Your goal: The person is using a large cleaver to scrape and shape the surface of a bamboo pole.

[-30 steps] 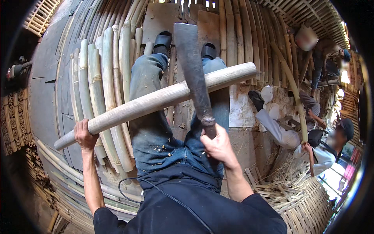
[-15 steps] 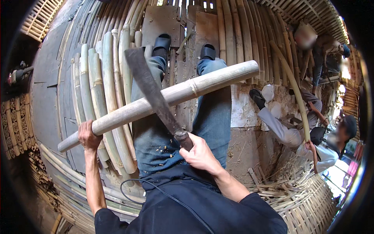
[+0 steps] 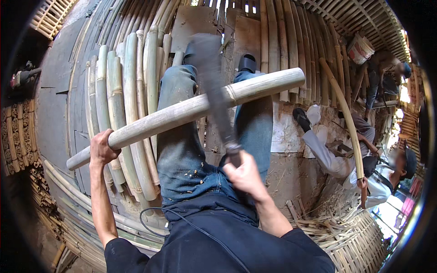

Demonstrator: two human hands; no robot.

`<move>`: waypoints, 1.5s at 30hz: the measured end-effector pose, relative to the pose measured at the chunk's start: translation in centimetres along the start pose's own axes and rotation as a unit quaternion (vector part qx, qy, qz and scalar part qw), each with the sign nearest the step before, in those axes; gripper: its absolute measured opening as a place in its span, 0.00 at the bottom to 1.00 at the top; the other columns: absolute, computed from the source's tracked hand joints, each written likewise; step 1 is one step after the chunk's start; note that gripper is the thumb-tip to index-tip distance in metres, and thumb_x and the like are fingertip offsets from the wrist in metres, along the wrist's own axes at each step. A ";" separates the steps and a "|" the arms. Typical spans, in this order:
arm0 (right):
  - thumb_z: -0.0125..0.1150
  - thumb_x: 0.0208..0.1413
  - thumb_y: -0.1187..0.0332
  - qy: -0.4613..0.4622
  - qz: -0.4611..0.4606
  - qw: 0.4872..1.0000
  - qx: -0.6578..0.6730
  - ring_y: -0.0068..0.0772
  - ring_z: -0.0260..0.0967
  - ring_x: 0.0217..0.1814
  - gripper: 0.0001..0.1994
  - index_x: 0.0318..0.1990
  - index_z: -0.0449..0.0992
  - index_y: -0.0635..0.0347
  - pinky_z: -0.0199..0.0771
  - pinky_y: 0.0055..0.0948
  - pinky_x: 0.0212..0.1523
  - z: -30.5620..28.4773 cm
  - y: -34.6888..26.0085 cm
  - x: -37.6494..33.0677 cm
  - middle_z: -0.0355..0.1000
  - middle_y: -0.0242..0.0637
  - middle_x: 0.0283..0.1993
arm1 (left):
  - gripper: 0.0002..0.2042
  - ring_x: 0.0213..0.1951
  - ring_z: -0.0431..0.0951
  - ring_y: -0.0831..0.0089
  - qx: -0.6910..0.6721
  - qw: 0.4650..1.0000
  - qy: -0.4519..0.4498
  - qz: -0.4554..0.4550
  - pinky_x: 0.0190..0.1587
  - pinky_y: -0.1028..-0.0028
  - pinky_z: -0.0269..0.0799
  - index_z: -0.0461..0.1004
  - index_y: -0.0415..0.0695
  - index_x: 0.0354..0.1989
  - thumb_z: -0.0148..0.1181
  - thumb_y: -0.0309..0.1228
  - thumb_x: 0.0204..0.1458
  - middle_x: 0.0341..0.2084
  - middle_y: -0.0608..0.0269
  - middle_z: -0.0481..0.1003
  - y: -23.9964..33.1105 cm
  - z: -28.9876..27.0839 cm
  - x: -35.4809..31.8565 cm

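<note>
A thick pale bamboo pole lies slantwise across my thighs, its far end up to the right. My left hand is wrapped round it near its lower left end. In my right hand is the handle of a machete, whose broad dark blade is smeared by motion. The blade crosses in front of the pole near a node, pointing away from me; whether it touches the pole I cannot tell.
Split and whole bamboo poles lie in rows at left. On the right a co-worker sits holding a long bamboo pole; another person bends farther back. A woven basket with bamboo strips stands at lower right, a white bucket at upper right.
The machete has swung rightward along the pole, its blade turning more upright, and my right hand has shifted right. My left hand keeps its hold on the bamboo pole, which has barely moved.
</note>
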State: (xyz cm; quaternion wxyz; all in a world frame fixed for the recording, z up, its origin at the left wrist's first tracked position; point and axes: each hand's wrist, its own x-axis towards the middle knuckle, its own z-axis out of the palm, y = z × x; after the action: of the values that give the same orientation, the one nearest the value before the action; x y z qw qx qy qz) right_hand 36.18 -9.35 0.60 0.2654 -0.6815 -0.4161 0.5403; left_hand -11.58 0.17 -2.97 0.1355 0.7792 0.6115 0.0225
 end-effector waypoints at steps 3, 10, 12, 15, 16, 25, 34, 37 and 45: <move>0.64 0.56 0.71 -0.118 0.002 0.993 0.001 0.21 0.71 0.32 0.17 0.53 0.79 0.64 0.74 0.29 0.36 1.5 0.6 -0.3 0.77 0.33 0.33 | 0.18 0.36 0.84 0.42 -0.019 0.998 -0.050 -0.023 0.41 0.52 0.82 0.78 0.42 0.36 0.72 0.28 0.32 0.30 0.45 0.82 0.3 -0.9 1.0; 0.61 0.61 0.73 0.078 0.107 0.987 0.095 0.19 0.66 0.16 0.07 0.44 0.72 0.61 0.69 0.27 0.17 -7.0 -1.2 1.6 0.70 0.29 0.24 | 0.17 0.26 0.80 0.43 -0.071 0.987 -0.145 0.004 0.36 0.55 0.79 0.74 0.37 0.27 0.70 0.30 0.26 0.21 0.42 0.76 -2.6 -1.9 1.1; 0.60 0.62 0.74 0.111 0.104 0.977 0.150 0.20 0.65 0.15 0.04 0.40 0.70 0.61 0.68 0.28 0.14 -10.0 -0.8 2.1 0.68 0.28 0.21 | 0.17 0.27 0.80 0.42 -0.091 0.985 -0.149 0.000 0.36 0.55 0.78 0.74 0.37 0.27 0.70 0.30 0.26 0.21 0.42 0.76 -1.7 -2.6 1.7; 0.58 0.63 0.76 0.113 0.099 0.973 0.175 0.22 0.64 0.12 0.04 0.38 0.68 0.61 0.66 0.27 0.12 -10.3 -0.3 1.7 0.67 0.30 0.20 | 0.18 0.27 0.80 0.42 -0.092 0.985 -0.149 0.008 0.35 0.54 0.78 0.75 0.37 0.28 0.71 0.30 0.26 0.22 0.41 0.76 -1.7 -2.6 2.3; 0.59 0.62 0.75 0.106 0.111 0.976 0.152 0.23 0.65 0.14 0.04 0.38 0.70 0.61 0.67 0.28 0.13 -9.1 -0.4 1.1 0.68 0.30 0.21 | 0.18 0.27 0.81 0.42 -0.083 0.986 -0.146 -0.001 0.35 0.54 0.78 0.76 0.37 0.29 0.71 0.30 0.26 0.22 0.41 0.77 -1.7 -2.6 2.3; 0.65 0.53 0.70 -0.049 0.022 0.995 0.088 0.21 0.67 0.30 0.10 0.42 0.77 0.61 0.71 0.30 0.34 -0.2 0.4 -1.2 0.72 0.28 0.29 | 0.17 0.29 0.83 0.42 -0.070 0.986 -0.153 0.001 0.37 0.56 0.80 0.77 0.38 0.31 0.70 0.30 0.28 0.23 0.42 0.78 -0.6 -2.5 3.0; 0.62 0.60 0.74 0.102 0.125 0.976 0.144 0.22 0.68 0.17 0.03 0.38 0.73 0.61 0.70 0.29 0.18 -7.2 -0.6 1.7 0.72 0.33 0.24 | 0.16 0.30 0.82 0.38 -0.062 0.989 -0.132 -0.024 0.38 0.52 0.80 0.77 0.38 0.29 0.69 0.28 0.28 0.23 0.40 0.78 -0.5 -2.2 2.5; 0.63 0.57 0.72 0.038 0.072 0.997 -0.005 0.25 0.71 0.24 0.09 0.43 0.77 0.65 0.75 0.34 0.29 -1.5 0.1 0.3 0.75 0.36 0.26 | 0.16 0.31 0.83 0.40 -0.040 0.992 -0.112 0.030 0.38 0.52 0.80 0.77 0.38 0.31 0.69 0.27 0.28 0.24 0.41 0.79 -0.4 -2.1 3.0; 0.64 0.57 0.71 -0.009 -0.062 0.997 0.040 0.20 0.69 0.23 0.16 0.52 0.78 0.63 0.73 0.27 0.27 -1.4 -0.8 0.5 0.73 0.27 0.26 | 0.17 0.34 0.85 0.41 -0.045 0.993 -0.111 -0.012 0.39 0.53 0.81 0.79 0.40 0.33 0.71 0.27 0.29 0.26 0.41 0.81 -0.1 -1.9 1.8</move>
State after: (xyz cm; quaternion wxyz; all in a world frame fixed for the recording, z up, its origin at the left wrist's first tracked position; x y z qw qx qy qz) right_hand 37.32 -8.43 1.38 0.3217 -0.6387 -0.4381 0.5447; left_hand -11.55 2.26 -1.43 0.2375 0.7629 0.6001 -0.0385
